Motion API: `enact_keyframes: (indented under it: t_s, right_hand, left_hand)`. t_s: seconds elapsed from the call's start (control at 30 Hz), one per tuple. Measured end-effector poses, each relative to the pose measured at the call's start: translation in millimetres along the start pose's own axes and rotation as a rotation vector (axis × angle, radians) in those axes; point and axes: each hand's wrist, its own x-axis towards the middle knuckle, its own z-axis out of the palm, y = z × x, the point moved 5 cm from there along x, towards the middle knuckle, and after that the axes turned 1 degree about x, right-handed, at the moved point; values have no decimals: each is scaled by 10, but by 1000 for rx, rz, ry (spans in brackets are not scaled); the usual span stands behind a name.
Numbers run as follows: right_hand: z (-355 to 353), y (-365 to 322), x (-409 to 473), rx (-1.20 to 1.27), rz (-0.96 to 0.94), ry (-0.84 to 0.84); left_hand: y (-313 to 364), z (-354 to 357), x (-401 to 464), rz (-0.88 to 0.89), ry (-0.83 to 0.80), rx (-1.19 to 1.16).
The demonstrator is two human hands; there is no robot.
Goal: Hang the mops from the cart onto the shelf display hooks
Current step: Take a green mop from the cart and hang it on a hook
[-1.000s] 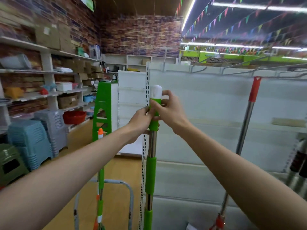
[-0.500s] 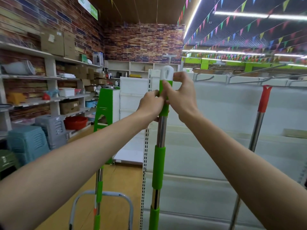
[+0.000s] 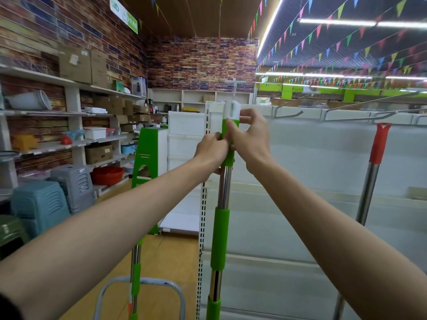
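A mop with a chrome pole, green plastic grip sleeves and a white plastic hanging cap [image 3: 225, 192] is held upright in front of the white metal shelf display [image 3: 312, 181], its long axis close to vertical. The green top sleeve is gripped by the left hand [image 3: 211, 150], whose fingers are curled round it just below the cap. The right hand [image 3: 250, 139] is placed slightly higher on the same sleeve; the cap's lower edge is pinched between its thumb and fingertips.

The coming move is judged to turn on one relation: the white cap stands level with the top rail of the display, while the nearest grey wire display hook [image 3: 288, 113] projects from that rail just to the right of the cap and apart from it. The cap is therefore thought to need carrying rightward and a little upward so that its opening can be slipped over the hook tip. The right hand is the nearer to the hook.

A second mop with a red plastic cap and chrome pole [image 3: 374, 172] is seen farther right against the display. Another green-sleeved mop [image 3: 136, 273] is left standing in the grey tubular cart [image 3: 138, 282] at lower left.
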Motion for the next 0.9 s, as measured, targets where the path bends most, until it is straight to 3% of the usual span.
enact_keyframes:
  t_s: [0.53,0.9]
  right_hand:
    - [421,992,1022,-25,210,-137]
    - [514,1279,1259,-56,154,-147]
  left_hand:
    - [-480,324,1167,-74,58,52]
    - [-647,435,1521,-40,97,80]
